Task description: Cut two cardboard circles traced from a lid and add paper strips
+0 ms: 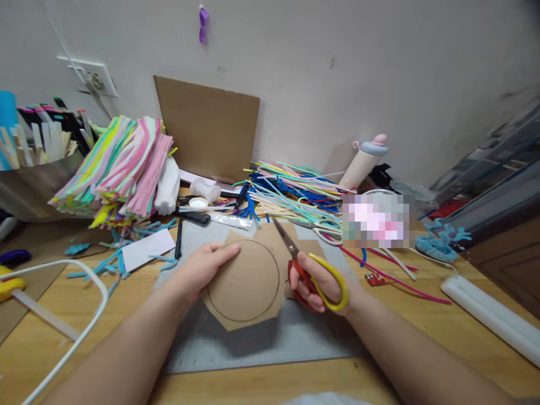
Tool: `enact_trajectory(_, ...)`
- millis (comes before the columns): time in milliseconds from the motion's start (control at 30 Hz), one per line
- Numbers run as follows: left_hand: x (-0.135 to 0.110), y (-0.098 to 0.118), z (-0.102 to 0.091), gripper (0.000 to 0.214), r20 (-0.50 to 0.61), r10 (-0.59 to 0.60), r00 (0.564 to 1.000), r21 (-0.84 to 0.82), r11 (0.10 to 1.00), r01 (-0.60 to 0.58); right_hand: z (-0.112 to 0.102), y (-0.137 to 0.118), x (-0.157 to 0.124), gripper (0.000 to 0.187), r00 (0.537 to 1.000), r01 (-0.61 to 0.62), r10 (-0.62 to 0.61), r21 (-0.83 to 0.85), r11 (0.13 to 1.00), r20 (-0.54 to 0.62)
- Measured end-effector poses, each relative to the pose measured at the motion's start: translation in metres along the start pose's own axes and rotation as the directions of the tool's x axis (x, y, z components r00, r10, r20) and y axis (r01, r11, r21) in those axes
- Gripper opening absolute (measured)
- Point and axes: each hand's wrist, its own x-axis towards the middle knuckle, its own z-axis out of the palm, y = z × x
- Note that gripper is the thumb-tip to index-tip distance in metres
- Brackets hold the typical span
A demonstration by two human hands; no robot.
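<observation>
My left hand (206,267) grips the left edge of a piece of brown cardboard (244,284), thumb on top. A large circle is drawn on it in a dark line, and its outer edges are cut at angles. In my right hand (323,281) is a pair of scissors (289,242) with one red and one yellow handle. Their blades point up and away, just right of the cardboard, and look nearly closed. Beneath lies a grey cutting mat (228,354), with more cardboard (310,247) on it behind the scissors.
Bundles of pipe cleaners (122,169) stand at the left, and loose ones (295,188) lie at the back. A cardboard sheet (206,129) leans on the wall. White-handled scissors (329,230), a bottle (363,160) and a white bar (489,315) are to the right.
</observation>
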Motion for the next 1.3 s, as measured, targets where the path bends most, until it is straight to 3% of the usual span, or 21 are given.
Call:
enact_trajectory(100, 0.001, 0.008, -0.013, 0.033, -0.154, 0.077, 0.985, 0.068, 0.995, -0.067, -0.024, -0.004, 0.003, 0.057, 0.975, 0.008, -0.045, -0.165, 0.986, -0.219)
enact_trajectory(233, 0.006, 0.013, -0.028, 0.033, -0.281, 0.16, 0.946, 0.213, 0.972, -0.101, -0.062, -0.004, 0.007, 0.039, 0.89, -0.079, -0.128, -0.424, 0.902, -0.439)
enact_trajectory(300, 0.011, 0.01, -0.035, 0.035, -0.296, 0.195, 0.935, 0.313, 0.945, -0.098, -0.076, -0.004, 0.007, 0.03, 0.87, -0.116, -0.172, -0.531, 0.839, -0.461)
enact_trajectory(400, 0.021, 0.004, -0.043, 0.036, -0.338, 0.293, 0.894, 0.497, 0.862, -0.095, -0.085, -0.005, 0.002, 0.024, 0.883, -0.171, -0.167, -0.631, 0.756, -0.439)
enact_trajectory(533, 0.026, -0.001, -0.039, 0.041, -0.39, 0.538, 0.747, 0.721, 0.684, -0.115, -0.082, -0.007, -0.005, 0.028, 0.918, -0.205, -0.103, -0.681, 0.703, -0.383)
enact_trajectory(600, 0.021, -0.003, -0.023, 0.044, -0.331, 0.657, 0.677, 0.796, 0.58, -0.174, -0.081, -0.008, -0.008, 0.027, 0.929, -0.191, -0.094, -0.682, 0.706, -0.357)
enact_trajectory(633, 0.016, -0.004, -0.01, 0.043, -0.263, 0.696, 0.668, 0.824, 0.523, -0.22, -0.081, -0.008, -0.01, 0.026, 0.933, -0.18, -0.094, -0.676, 0.714, -0.348)
enact_trajectory(700, 0.006, -0.009, 0.019, 0.031, -0.018, 0.703, 0.711, 0.849, 0.387, -0.361, -0.085, -0.005, -0.014, 0.024, 0.936, -0.164, -0.091, -0.65, 0.742, -0.34)
enact_trajectory(767, -0.003, -0.016, 0.049, 0.033, 0.379, 0.579, 0.722, 0.812, 0.165, -0.559, -0.088, 0.002, -0.019, 0.022, 0.936, -0.151, -0.084, -0.605, 0.781, -0.341)
enact_trajectory(800, -0.005, -0.019, 0.062, 0.038, 0.486, 0.514, 0.707, 0.783, 0.104, -0.613, -0.089, 0.007, -0.022, 0.021, 0.938, -0.14, -0.08, -0.576, 0.805, -0.339)
enact_trajectory(900, -0.002, -0.027, 0.09, 0.039, 0.646, 0.419, 0.638, 0.698, 0.012, -0.716, -0.09, 0.023, -0.032, 0.02, 0.946, -0.091, -0.064, -0.451, 0.888, -0.316)
enact_trajectory(967, 0.006, -0.031, 0.101, 0.041, 0.719, 0.373, 0.586, 0.638, -0.022, -0.769, -0.088, 0.031, -0.039, 0.023, 0.953, -0.057, -0.05, -0.339, 0.939, -0.299)
enact_trajectory(1033, 0.016, -0.034, 0.11, 0.048, 0.738, 0.342, 0.582, 0.631, -0.042, -0.775, -0.086, 0.036, -0.044, 0.03, 0.956, -0.037, -0.03, -0.221, 0.975, -0.291)
enact_trajectory(1167, 0.034, -0.037, 0.13, 0.058, 0.701, 0.33, 0.632, 0.683, -0.056, -0.728, -0.087, 0.033, -0.049, 0.042, 0.952, -0.024, 0.012, -0.037, 0.999, -0.306)
enact_trajectory(1300, 0.036, -0.031, 0.138, 0.065, 0.62, 0.368, 0.692, 0.756, -0.045, -0.654, -0.089, 0.021, -0.045, 0.042, 0.945, 0.027, -0.006, 0.06, 0.998, -0.326)
